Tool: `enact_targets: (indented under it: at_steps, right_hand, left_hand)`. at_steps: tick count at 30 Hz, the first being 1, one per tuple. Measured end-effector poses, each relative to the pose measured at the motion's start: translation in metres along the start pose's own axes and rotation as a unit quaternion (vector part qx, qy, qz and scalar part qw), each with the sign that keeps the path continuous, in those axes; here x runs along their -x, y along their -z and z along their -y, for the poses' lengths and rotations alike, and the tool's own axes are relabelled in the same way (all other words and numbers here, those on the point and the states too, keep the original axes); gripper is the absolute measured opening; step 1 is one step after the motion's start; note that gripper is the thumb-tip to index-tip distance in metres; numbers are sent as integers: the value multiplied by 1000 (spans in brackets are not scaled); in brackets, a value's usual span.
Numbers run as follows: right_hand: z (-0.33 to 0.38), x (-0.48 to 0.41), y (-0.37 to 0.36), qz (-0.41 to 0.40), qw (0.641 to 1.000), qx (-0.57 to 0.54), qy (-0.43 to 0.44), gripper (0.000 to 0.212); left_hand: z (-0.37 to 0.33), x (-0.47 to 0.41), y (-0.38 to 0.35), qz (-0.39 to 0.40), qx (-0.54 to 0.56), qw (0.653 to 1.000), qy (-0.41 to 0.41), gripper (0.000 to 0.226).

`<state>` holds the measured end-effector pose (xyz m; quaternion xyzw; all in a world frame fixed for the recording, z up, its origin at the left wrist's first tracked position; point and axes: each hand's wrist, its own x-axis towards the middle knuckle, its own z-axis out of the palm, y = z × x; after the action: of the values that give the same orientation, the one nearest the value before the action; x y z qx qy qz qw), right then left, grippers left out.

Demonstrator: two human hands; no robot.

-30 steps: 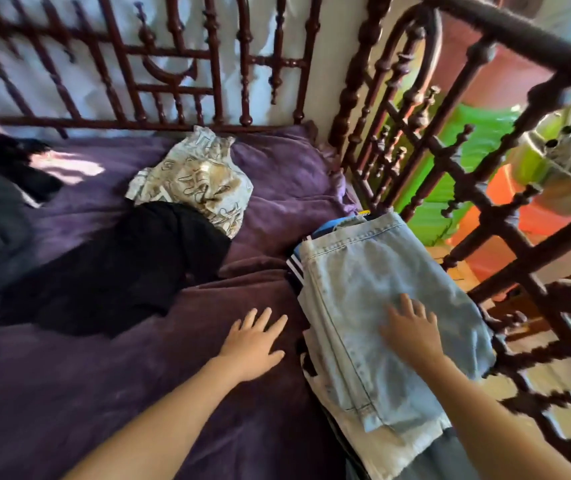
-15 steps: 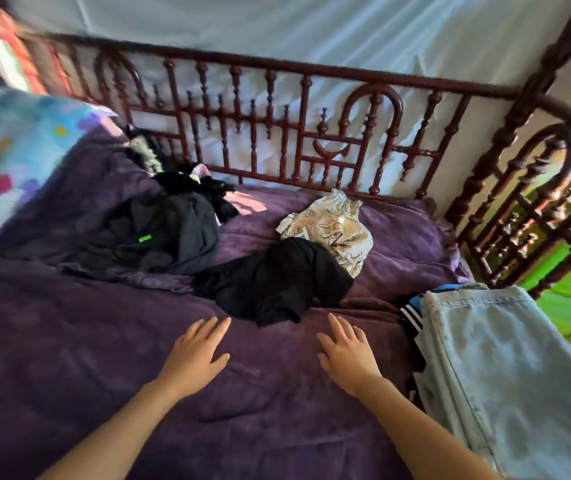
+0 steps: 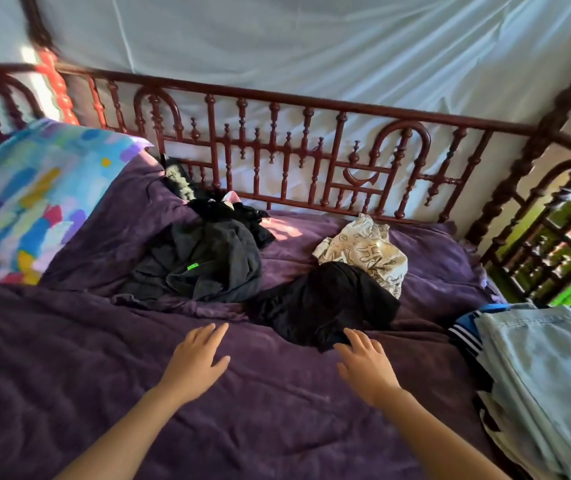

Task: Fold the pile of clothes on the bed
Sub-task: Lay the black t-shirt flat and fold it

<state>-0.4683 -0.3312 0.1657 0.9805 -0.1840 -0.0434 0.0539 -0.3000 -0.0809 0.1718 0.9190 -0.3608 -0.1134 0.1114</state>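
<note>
A crumpled black garment [image 3: 325,303] lies mid-bed on the purple blanket [image 3: 104,375]. Behind it sits a cream printed garment [image 3: 367,252]. Further left is a heap of dark grey and black clothes [image 3: 207,268] with a small green tag. At the right edge lies a stack of folded clothes topped by light blue jeans [image 3: 547,368]. My left hand [image 3: 195,360] hovers open over the blanket, empty. My right hand [image 3: 363,365] is open, its fingertips at the near edge of the black garment.
A dark red carved wooden rail [image 3: 311,157] runs along the far side, and the footboard [image 3: 554,237] closes off the right. A colourful pillow [image 3: 31,202] lies at the upper left. White fabric hangs behind the rail.
My right hand left the folded jeans and moved left to the black garment's edge. My left hand moved forward. The view swung left, away from the stack.
</note>
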Motion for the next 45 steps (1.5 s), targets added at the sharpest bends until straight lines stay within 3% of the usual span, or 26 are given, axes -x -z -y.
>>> enact_targets:
  at_steps: [4, 6, 9, 13, 25, 29, 36, 38, 42, 45]
  right_hand:
    - [20, 3, -3, 2, 999, -26, -29, 80]
    - [14, 5, 0, 5, 998, -26, -51, 87]
    - [-13, 2, 11, -10, 994, 5, -108, 74]
    - [-39, -9, 12, 26, 986, -43, -157, 58]
    - [-103, -100, -111, 166, 969, -126, -134, 64]
    - [-118, -136, -162, 169, 970, -144, -105, 62]
    - [-131, -197, -230, 209, 954, -184, -110, 73]
    - [-131, -200, -243, 215, 954, -171, -123, 69]
    - [-126, -191, -251, 189, 957, -163, -148, 40]
    - [-117, -171, -242, 203, 952, -169, -152, 37]
  left_hand:
    - [23, -22, -5, 32, 20, 999, -10, 62]
    - [17, -35, -11, 47, 33, 998, -29, 62]
    - [-7, -55, -23, 60, 53, 994, -71, 60]
    - [-34, -85, -37, 65, 32, 992, -105, 56]
    - [-92, -206, -156, 121, -41, 989, -74, 52]
    - [-102, -234, -221, 107, -66, 987, -100, 71]
    - [-109, -270, -291, 64, -38, 988, -135, 78]
    - [-109, -278, -294, 51, -15, 989, -135, 72]
    - [-104, -282, -283, 62, -4, 991, -120, 49]
    - [-101, -264, -257, 106, 41, 992, -59, 25]
